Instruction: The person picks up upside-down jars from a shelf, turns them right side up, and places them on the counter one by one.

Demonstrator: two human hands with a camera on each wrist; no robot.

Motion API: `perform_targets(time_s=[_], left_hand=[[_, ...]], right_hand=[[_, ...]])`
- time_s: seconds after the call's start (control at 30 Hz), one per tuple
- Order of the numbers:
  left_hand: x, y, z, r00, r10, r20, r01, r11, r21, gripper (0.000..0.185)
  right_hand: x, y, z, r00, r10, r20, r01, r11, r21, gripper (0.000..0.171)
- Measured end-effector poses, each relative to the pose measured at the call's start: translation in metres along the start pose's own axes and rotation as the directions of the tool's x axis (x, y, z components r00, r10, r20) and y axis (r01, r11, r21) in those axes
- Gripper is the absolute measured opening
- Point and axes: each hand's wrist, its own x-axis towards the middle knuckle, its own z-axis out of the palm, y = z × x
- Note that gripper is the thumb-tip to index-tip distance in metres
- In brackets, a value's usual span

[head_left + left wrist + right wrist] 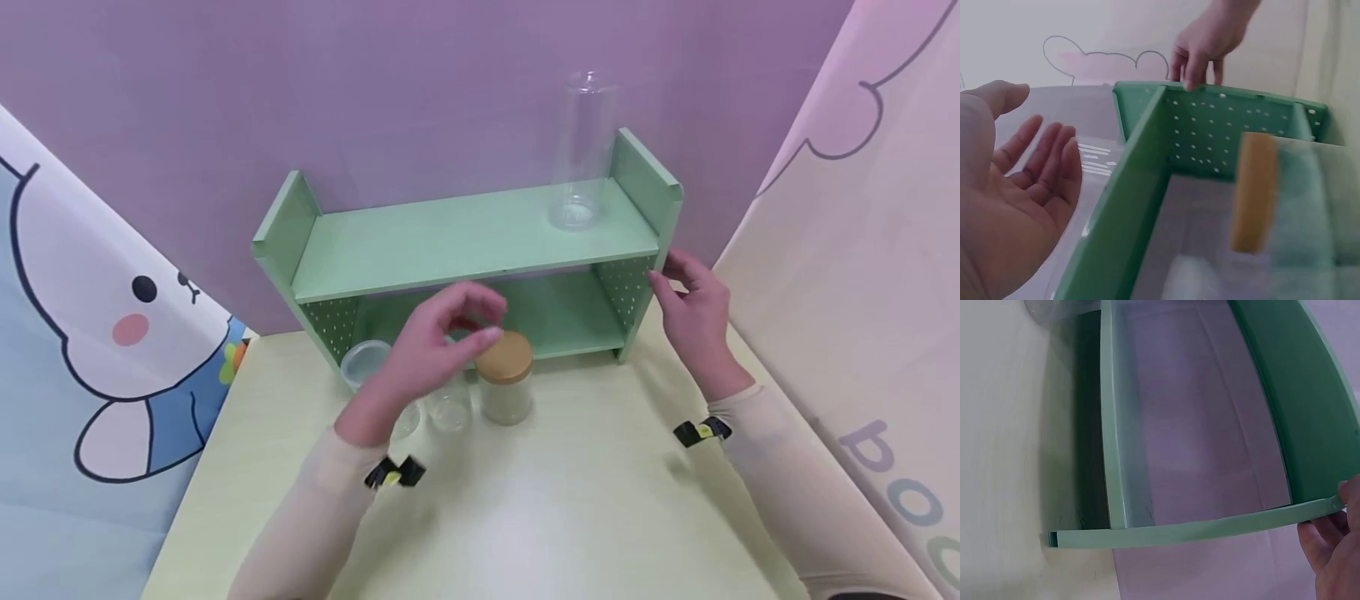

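A green two-tier shelf (465,237) stands on the table against the purple backdrop. My right hand (696,312) pinches the edge of its right side panel (1210,530), with the thumb on one side and fingers on the other. My left hand (442,342) hovers in front of the lower tier, fingers loosely curved and nothing in them. Beside that hand is a clear jar with a tan lid (506,392). Partly hidden beneath it are a clear jar (450,408) and a round-topped clear container (366,360).
A tall clear jar (581,167) stands at the right end of the upper tier. The pale table (540,517) extends in front of the shelf. Printed cloth panels (127,333) rise on both sides.
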Motion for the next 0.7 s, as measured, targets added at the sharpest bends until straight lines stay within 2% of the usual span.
perform_targets(time_s=[0.17,0.23,0.33,0.4,0.57,0.7], left_hand=[[0.057,0.009,0.007,0.992,-0.057,0.111,0.059,0.998,-0.012,0.043],[0.078,0.011,0.011,0.991,-0.069,0.111,0.07,0.998,-0.006,0.047],[0.106,0.012,0.015,0.991,-0.124,0.047,0.123,0.992,0.018,0.053],[0.124,0.012,0.016,0.984,-0.181,-0.009,0.181,0.983,0.042,0.061],[0.165,0.012,0.021,0.938,-0.325,-0.117,0.336,0.938,0.081,0.088],[0.189,0.009,0.026,0.906,-0.377,-0.191,0.4,0.911,0.098,0.102]], right_hand=[[0.001,0.014,0.0,1.0,0.009,-0.002,-0.009,1.0,-0.003,0.03],[0.002,0.024,0.0,1.0,0.008,0.001,-0.008,1.0,0.001,0.03],[0.002,0.033,0.001,1.0,0.007,0.01,-0.007,1.0,0.018,0.031],[0.002,0.034,0.001,1.0,0.006,0.014,-0.007,1.0,0.025,0.031],[0.003,0.031,0.0,1.0,0.018,0.005,-0.018,1.0,0.011,0.03],[0.004,0.031,-0.003,1.0,0.025,0.008,-0.025,1.0,0.009,0.03]])
